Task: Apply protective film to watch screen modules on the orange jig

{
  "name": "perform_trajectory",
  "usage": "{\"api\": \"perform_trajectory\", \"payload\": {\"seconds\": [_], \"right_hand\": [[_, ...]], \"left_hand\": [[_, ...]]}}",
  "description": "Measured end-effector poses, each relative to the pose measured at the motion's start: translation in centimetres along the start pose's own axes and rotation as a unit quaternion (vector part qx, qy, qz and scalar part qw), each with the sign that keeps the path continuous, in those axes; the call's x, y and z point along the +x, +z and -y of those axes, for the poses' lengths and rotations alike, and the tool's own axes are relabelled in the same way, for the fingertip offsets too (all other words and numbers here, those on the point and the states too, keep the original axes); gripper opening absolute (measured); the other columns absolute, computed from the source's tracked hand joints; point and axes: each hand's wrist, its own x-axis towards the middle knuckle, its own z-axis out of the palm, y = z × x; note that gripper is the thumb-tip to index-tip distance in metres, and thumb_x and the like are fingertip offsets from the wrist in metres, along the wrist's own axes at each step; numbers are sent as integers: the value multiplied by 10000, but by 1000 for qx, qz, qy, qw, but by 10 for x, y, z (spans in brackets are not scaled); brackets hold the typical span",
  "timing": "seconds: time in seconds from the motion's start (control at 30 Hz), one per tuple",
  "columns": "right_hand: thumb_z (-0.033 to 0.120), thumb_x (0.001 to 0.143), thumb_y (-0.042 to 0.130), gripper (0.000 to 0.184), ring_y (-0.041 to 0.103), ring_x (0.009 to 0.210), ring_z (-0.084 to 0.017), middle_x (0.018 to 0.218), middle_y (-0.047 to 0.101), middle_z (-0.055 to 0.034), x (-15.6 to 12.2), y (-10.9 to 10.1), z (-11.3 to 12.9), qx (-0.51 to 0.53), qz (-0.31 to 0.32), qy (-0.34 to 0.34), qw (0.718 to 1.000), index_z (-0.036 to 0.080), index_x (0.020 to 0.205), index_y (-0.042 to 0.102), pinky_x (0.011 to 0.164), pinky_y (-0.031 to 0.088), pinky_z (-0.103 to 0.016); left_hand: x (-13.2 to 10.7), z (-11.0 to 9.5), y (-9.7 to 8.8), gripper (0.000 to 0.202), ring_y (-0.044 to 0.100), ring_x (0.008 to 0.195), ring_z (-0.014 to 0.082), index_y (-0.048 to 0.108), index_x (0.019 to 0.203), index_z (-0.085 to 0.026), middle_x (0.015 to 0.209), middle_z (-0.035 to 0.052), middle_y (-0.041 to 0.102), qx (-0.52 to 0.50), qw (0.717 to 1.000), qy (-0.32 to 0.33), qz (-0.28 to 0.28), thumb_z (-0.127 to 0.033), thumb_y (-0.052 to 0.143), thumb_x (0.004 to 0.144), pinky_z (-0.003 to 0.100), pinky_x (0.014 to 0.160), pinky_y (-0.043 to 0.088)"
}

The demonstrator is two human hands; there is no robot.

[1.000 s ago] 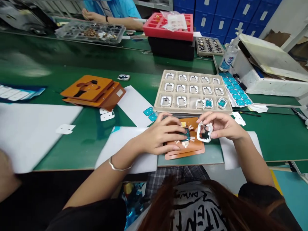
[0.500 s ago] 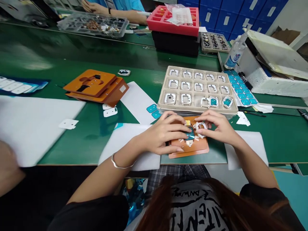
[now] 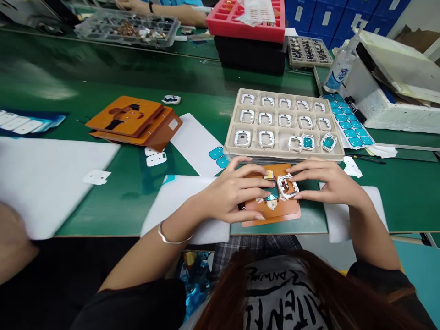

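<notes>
An orange jig plate (image 3: pixel 275 211) lies at the table's near edge with a teal film piece (image 3: pixel 271 196) seated in it. My left hand (image 3: pixel 233 192) rests on the jig's left side, fingertips pressing at the teal piece. My right hand (image 3: pixel 326 181) pinches a small white frame (image 3: pixel 287 185) and holds it tilted over the teal piece. Just behind stands a beige tray (image 3: pixel 230 146) with several white frames in its pockets, a few with teal film.
A stack of orange jigs (image 3: pixel 134 121) lies to the left, white sheets (image 3: pixel 44 178) beside them. A teal sticker sheet (image 3: pixel 350 126), a clear bottle (image 3: pixel 338 68) and a foam box (image 3: pixel 388 105) are right. A red tray (image 3: pixel 247 25) and another person's arms (image 3: pixel 165 8) lie beyond.
My right hand brought the white frame down from beside the jig onto the teal piece. My left hand stayed on the jig. The view shifted slightly.
</notes>
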Motion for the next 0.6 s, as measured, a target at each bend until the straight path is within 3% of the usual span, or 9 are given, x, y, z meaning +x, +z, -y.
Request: {"api": "perform_trajectory", "payload": {"seconds": [0.13, 0.3, 0.47, 0.6], "right_hand": [[380, 891, 731, 284, 681, 1090, -243, 1240, 722, -98, -1, 0, -1, -9, 7, -10, 1000, 207, 1117, 730, 928, 559, -438], [346, 893, 733, 260, 697, 1059, -234, 1188, 739, -109, -2, 0, -3, -5, -3, -21, 1000, 179, 1091, 726, 900, 572, -414], [376, 891, 730, 245, 706, 1015, -224, 1137, 741, -117, -1, 2, -4, -22, -25, -25, 999, 178, 1034, 718, 878, 579, -407], [393, 878, 742, 279, 702, 997, -232, 1132, 743, -118, -2, 0, -2, -26, -23, -22, 999, 171, 1046, 723, 858, 583, -416]], "left_hand": [[-1, -2, 0, 460, 564, 1220, 312, 642, 1252, -271, 1225, 42, 741, 6, 1000, -1, 7, -592, 522, 945, 541, 1099, 226], [0, -3, -3, 434, 560, 1205, 312, 687, 1177, -290, 1223, 33, 741, 8, 1000, -7, 23, -612, 563, 914, 546, 1101, 224], [1, -3, -3, 417, 544, 1174, 308, 690, 1095, -231, 1207, 71, 737, 13, 1000, 15, 1, -590, 559, 928, 501, 1013, 309], [0, -2, -1, 407, 563, 1095, 288, 679, 1119, -257, 1106, 50, 761, 20, 1000, 13, -19, -594, 562, 923, 484, 983, 336]]}}
